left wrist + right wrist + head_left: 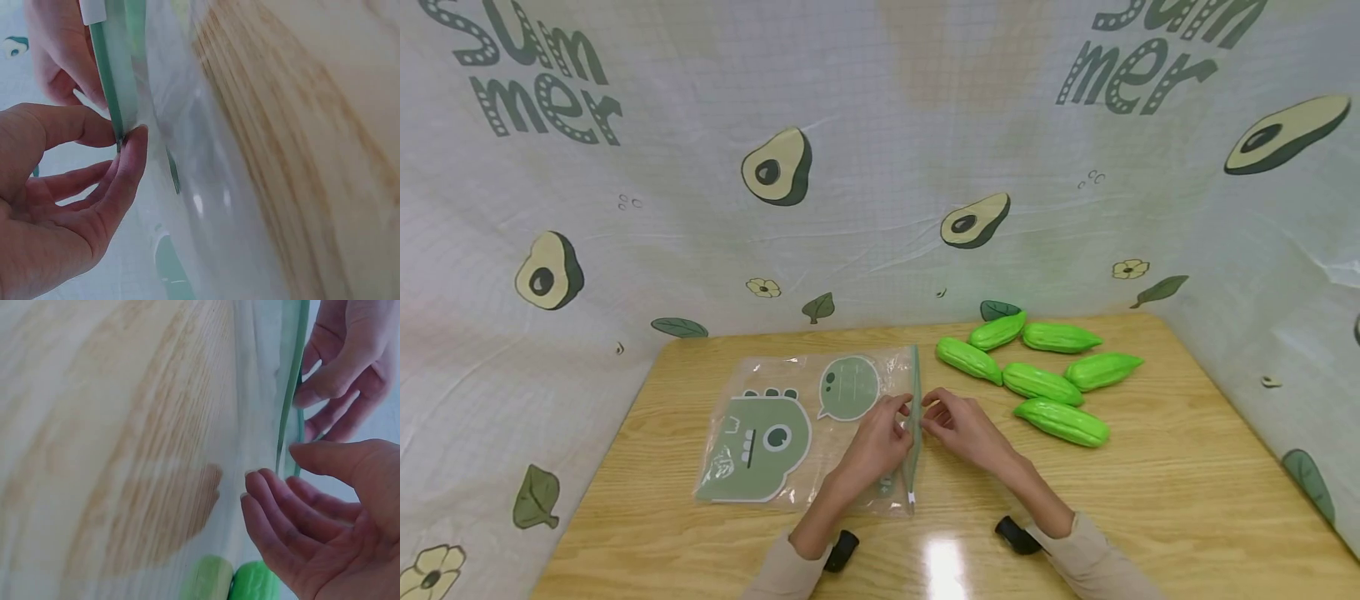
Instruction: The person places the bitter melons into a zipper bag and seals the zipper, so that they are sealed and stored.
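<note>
Forearms (831, 508) slant inward above the worktop (1165, 492), where a clear bag (805, 429) lies beneath the left hand (876, 437), which I see pinching its green strip (916, 375) between thumb and finger; the right hand (966, 429) faces it, loosely bent, thumb apart (whether it touches, I can't tell).

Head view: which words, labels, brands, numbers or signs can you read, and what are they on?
"sum mer", on the cloth backdrop, left side, slightly cropped at top.
"sum mer", on the same backdrop, right side, also cropped at top.
Small marks on the clear bag: too small to read.
No brand or number is readable.
</note>
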The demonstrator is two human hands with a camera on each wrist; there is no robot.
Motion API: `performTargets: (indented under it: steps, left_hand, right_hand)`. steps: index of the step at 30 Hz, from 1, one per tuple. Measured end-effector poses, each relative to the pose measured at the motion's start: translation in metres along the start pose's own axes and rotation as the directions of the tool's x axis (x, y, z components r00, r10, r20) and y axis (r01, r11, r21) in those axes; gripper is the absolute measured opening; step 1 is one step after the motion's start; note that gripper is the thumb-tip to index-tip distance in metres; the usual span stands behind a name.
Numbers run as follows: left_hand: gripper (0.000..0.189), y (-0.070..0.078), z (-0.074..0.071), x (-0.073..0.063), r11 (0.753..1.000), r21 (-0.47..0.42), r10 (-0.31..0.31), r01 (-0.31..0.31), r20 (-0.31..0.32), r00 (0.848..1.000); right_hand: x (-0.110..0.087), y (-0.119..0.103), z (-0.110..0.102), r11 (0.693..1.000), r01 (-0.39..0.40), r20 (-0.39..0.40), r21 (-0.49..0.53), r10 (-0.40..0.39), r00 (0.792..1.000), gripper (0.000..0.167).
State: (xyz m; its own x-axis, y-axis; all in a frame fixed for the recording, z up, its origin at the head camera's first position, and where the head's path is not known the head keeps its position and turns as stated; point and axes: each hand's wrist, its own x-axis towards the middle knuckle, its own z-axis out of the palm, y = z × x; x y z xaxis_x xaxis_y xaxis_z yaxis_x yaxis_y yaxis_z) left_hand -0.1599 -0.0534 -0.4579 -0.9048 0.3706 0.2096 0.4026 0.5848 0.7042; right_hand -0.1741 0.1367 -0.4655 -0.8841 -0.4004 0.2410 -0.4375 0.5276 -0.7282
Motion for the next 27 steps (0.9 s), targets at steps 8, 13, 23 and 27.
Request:
performTargets:
  steps: [8, 13, 23, 27]
  left_hand:
    - [0.050, 0.0037, -0.0010, -0.0005, 1.000, -0.028, -0.010, 0.010, -0.009, 1.000]
    - [0.051, 0.0051, -0.0013, -0.0011, 0.999, -0.050, -0.010, 0.009, -0.014, 1.000]
    - [0.029, 0.0057, 0.0000, -0.0015, 0.993, -0.121, -0.014, 0.003, -0.092, 0.996]
    - [0.017, 0.0068, 0.0002, -0.0026, 0.996, -0.085, -0.050, 0.040, -0.129, 0.990]
  right_hand:
    - [0.0000, -0.0014, 0.0022, 1.000, 0.010, -0.002, 0.018, -0.010, 1.000, 0.011]
    - [0.0000, -0.0012, 0.0033, 1.000, 0.015, 0.008, 0.025, -0.015, 1.000, 0.011]
    - [0.0031, -0.0005, 0.0030, 0.999, 0.005, 0.005, 0.047, -0.005, 1.000, 0.007]
    - [0.0043, -0.0009, 0.0040, 0.998, -0.016, -0.004, 0.057, 0.016, 1.000, 0.008]
